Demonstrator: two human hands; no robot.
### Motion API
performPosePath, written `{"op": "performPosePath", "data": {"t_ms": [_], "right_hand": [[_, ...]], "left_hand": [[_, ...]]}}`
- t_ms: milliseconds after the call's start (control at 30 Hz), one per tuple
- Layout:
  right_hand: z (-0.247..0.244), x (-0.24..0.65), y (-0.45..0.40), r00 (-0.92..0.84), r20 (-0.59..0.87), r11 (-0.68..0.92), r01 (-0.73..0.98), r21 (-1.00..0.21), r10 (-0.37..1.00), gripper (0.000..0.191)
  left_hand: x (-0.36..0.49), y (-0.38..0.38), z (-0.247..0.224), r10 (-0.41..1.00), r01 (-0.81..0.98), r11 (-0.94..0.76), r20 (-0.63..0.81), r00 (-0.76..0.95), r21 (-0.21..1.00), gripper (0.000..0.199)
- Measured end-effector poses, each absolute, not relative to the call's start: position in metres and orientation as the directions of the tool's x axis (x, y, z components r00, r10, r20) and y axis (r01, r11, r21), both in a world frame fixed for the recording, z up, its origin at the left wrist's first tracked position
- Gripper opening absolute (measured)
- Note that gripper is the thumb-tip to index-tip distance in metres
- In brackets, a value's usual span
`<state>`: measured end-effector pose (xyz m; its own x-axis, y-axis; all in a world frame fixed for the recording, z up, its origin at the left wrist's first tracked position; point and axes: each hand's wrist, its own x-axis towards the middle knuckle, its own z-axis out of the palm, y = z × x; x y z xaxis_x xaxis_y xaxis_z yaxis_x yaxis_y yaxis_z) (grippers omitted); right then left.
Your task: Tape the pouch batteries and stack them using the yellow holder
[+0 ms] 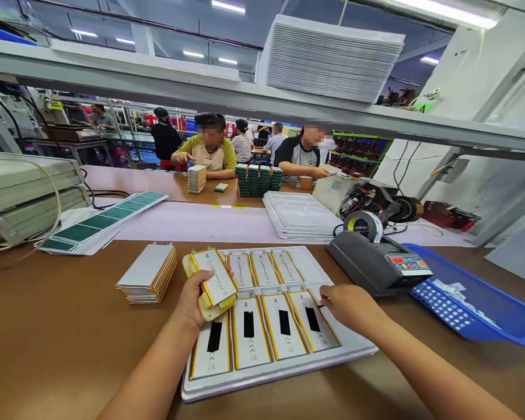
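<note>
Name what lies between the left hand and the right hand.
In the head view, flat battery cells with black strips lie in a white tray between the left hand and the right hand.

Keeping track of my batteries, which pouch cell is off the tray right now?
The cell held up in the left hand; the other cells all lie flat in the white tray.

Pouch cells lie in a tray, left of a tape dispenser.
</note>
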<state>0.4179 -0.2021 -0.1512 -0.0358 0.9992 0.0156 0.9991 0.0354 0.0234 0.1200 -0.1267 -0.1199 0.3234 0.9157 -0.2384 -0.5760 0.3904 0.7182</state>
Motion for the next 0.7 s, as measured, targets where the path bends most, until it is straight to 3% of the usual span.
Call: {"op": "performPosePath", "data": {"t_ms": [67, 133, 233, 300, 433, 567, 633, 700], "right_hand": [[-0.156, 0.421, -0.2, -0.026, 0.013, 0.026, 0.998, -0.057, 1.0, 0.021], [-0.161, 0.425, -0.197, -0.012, -0.041, 0.001, 0.963, -0.27, 0.999, 0.025], [-0.168, 0.426, -0.192, -0.101, -0.204, -0.076, 0.7, -0.71, 0.974, 0.034], [-0.17, 0.423, -0.189, -0.142, -0.275, -0.172, 0.496, -0.851, 0.951, 0.036], [-0.162, 0.425, -0.181, -0.173, -0.339, -0.258, 0.37, -0.892, 0.925, 0.043], [-0.158, 0.429, -0.168, -0.117, -0.207, -0.194, 0.11, -0.975, 0.971, 0.049], [-0.165, 0.425, -0.163, -0.044, -0.193, -0.193, 0.002, -0.981, 0.98, 0.051], [-0.175, 0.418, -0.16, 0.022, -0.182, -0.183, 0.009, -0.983, 0.983, 0.05]], "left_hand": [[0.12, -0.126, -0.12, 0.926, -0.588, 0.364, -0.209, 0.316, 0.722, 0.042], [0.12, -0.127, -0.12, 0.922, -0.587, 0.366, -0.197, 0.333, 0.722, 0.043], [0.119, -0.127, -0.121, 0.909, -0.567, 0.395, -0.218, 0.355, 0.723, 0.044], [0.118, -0.127, -0.122, 0.908, -0.559, 0.396, -0.22, 0.357, 0.729, 0.043], [0.118, -0.126, -0.124, 0.919, -0.569, 0.385, -0.243, 0.312, 0.726, 0.036], [0.118, -0.13, -0.124, 0.924, -0.578, 0.372, -0.231, 0.305, 0.726, 0.027], [0.118, -0.134, -0.118, 0.931, -0.542, 0.35, -0.218, 0.293, 0.764, 0.022], [0.117, -0.138, -0.106, 0.952, -0.455, 0.285, -0.196, 0.234, 0.843, 0.019]]}}
